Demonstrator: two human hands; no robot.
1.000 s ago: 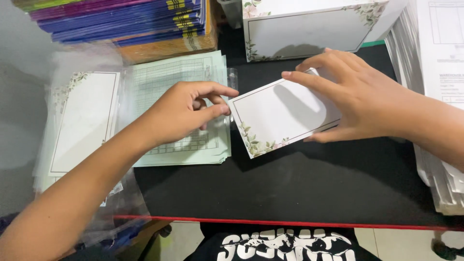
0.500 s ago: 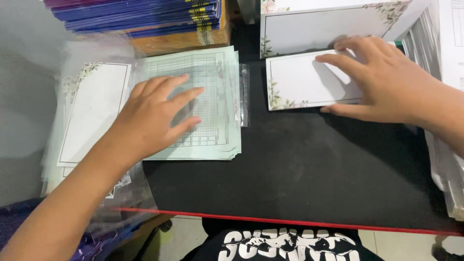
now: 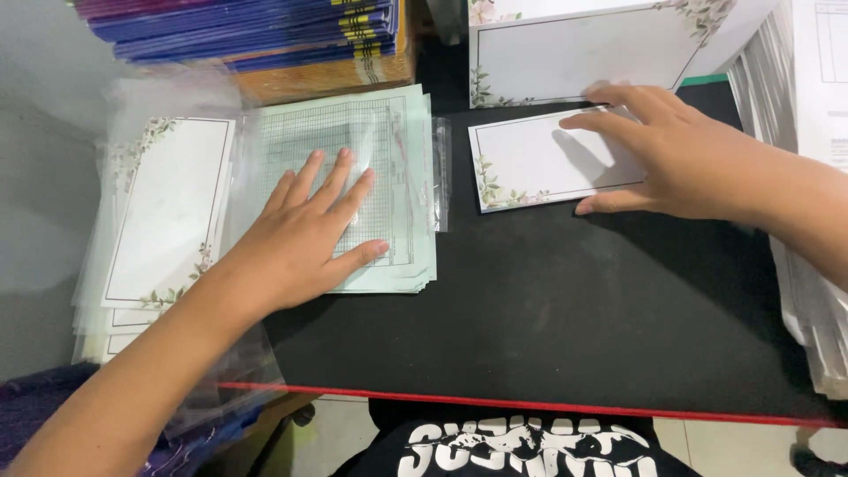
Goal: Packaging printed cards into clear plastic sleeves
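My left hand [image 3: 305, 238] lies flat, fingers spread, on a stack of pale green ruled sheets [image 3: 393, 159] covered by a clear plastic sleeve. My right hand [image 3: 676, 155] rests palm down on a white card with a floral border [image 3: 521, 168] lying on the black table [image 3: 565, 309]. The fingers cover the card's right end and do not grip it.
A stack of sleeved floral cards [image 3: 168, 212] lies left of the green sheets. Blue and purple books [image 3: 256, 26] on a brown box sit at the back left. A large floral sheet [image 3: 574, 49] stands behind the card. White paper stacks [image 3: 813, 291] line the right edge.
My right hand carried the floral card from mid-table back and right, then laid it flat. My left hand let go of the card and moved onto the green sheets, spreading flat.
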